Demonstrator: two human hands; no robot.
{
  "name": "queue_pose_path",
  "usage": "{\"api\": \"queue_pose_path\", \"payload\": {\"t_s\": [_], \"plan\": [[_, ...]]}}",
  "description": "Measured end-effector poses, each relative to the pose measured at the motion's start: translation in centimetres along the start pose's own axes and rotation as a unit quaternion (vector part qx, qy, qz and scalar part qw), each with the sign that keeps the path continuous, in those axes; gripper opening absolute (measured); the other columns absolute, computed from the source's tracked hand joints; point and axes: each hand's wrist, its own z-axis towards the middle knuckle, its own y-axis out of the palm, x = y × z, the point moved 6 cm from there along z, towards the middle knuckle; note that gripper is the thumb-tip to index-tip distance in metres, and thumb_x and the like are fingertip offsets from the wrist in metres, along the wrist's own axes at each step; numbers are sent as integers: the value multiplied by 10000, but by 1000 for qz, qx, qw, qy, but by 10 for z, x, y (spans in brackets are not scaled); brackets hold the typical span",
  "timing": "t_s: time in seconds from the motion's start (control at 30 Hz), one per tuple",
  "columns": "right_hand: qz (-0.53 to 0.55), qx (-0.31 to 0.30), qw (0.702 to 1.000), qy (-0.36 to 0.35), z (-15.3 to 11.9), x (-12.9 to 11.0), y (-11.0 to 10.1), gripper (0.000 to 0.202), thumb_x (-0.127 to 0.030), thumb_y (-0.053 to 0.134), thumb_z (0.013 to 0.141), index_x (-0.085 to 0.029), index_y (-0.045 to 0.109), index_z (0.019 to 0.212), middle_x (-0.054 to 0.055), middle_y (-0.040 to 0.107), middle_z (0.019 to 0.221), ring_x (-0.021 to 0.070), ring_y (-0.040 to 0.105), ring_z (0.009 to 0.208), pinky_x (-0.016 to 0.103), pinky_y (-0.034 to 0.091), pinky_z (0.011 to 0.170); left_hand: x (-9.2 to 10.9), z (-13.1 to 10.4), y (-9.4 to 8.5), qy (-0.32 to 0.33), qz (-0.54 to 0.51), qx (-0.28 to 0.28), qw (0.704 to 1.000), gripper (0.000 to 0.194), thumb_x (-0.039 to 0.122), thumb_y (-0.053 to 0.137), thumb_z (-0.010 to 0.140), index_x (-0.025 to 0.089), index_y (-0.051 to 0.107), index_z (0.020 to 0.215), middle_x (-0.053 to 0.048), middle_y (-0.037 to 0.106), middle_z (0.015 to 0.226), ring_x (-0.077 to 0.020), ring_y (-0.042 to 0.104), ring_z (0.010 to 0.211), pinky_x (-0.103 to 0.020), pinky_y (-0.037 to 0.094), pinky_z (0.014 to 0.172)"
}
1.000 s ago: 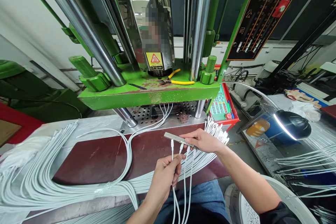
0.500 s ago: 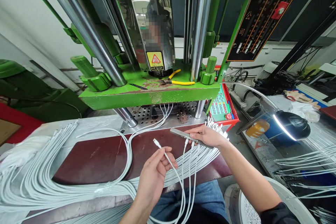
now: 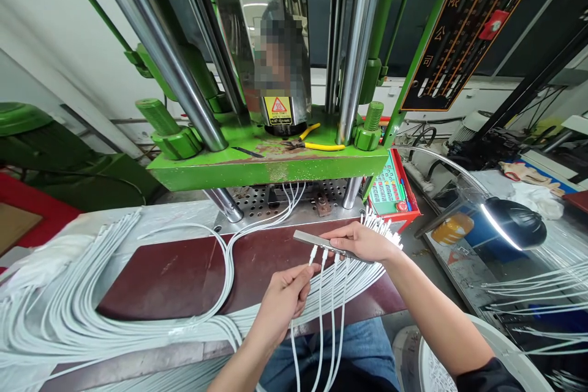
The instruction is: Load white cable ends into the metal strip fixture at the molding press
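My right hand point(image 3: 365, 241) is closed around a flat grey metal bar point(image 3: 303, 237), held above the brown board. Several white cables point(image 3: 331, 312) hang down from the bar's near edge, their plugs at the metal. Between thumb and fingers, my left hand point(image 3: 285, 300) pinches another white cable point(image 3: 313, 255) just below its plug, which points up at the bar's left part. Whether that plug is seated in the bar, I cannot tell. Under both hands a thick bundle of white cables point(image 3: 261, 317) curves across the brown board point(image 3: 179, 269).
Ahead stands a green press point(image 3: 271, 173) with steel columns and a heat warning label. Yellow-handled pliers point(image 3: 321, 146) lie on its plate. Some cables run onto the perforated steel plate point(image 3: 248, 205) below. At right are a red control box point(image 3: 399, 187), a lamp point(image 3: 514, 223) and a white bucket point(image 3: 427, 355).
My left hand has moved right and slightly up, bringing its cable plug to the metal bar. Its fingers have closed more tightly. The bar has stayed nearly in place.
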Motion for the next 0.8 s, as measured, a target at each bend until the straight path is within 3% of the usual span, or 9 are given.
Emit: {"api": "queue_pose_path", "payload": {"t_s": [0.27, 0.43, 0.53, 0.63, 0.7, 0.8], "plan": [[-40, 5, 998, -46, 3, -7, 4, 421, -474, 467, 893, -226, 626, 1193, 9, 647, 781, 109, 494, 629, 227, 400, 611, 7, -1, -1, -11, -13, 39, 999, 443, 435, 685, 645, 83, 639, 910, 102, 364, 411, -18, 197, 310, -197, 112, 345], [-76, 4, 995, -60, 5, -4, 5, 432, -455, 439, 910, -224, 582, 1246, -9, 609, 685, 97, 468, 573, 211, 378, 560, 11, 0, -1, 0, -10, 51, 999, 400, 422, 659, 671, 89, 633, 891, 101, 364, 409, -23, 204, 303, -190, 121, 334], [-59, -22, 997, -37, 11, 1, 4, 418, -413, 461, 904, -201, 584, 1242, 9, 643, 730, 104, 529, 595, 217, 420, 584, 11, 5, 0, 8, 7, 38, 999, 357, 408, 631, 700, 99, 631, 877, 87, 400, 422, -42, 251, 301, -195, 186, 328], [-71, -58, 996, -4, 23, 9, 7, 399, -308, 522, 864, -188, 577, 1240, 35, 688, 873, 130, 605, 683, 237, 465, 638, 7, 12, -4, 14, 60, 31, 998, 348, 444, 572, 748, 117, 635, 847, 31, 508, 474, -97, 397, 333, -231, 310, 362], [-173, -47, 984, -8, 33, 13, 11, 405, -205, 544, 815, -205, 591, 1217, 32, 689, 981, 145, 631, 784, 241, 477, 703, 9, 15, -13, 47, 169, 59, 983, 379, 490, 521, 786, 131, 644, 790, -21, 578, 524, -142, 494, 384, -267, 377, 425], [-346, 17, 938, -20, 47, 17, 17, 408, -131, 526, 771, -204, 628, 1159, 48, 669, 1081, 194, 610, 970, 285, 451, 848, 30, 10, -29, 148, 360, 149, 909, 368, 493, 483, 828, 172, 663, 808, -52, 640, 597, -189, 578, 484, -297, 409, 539]]}}
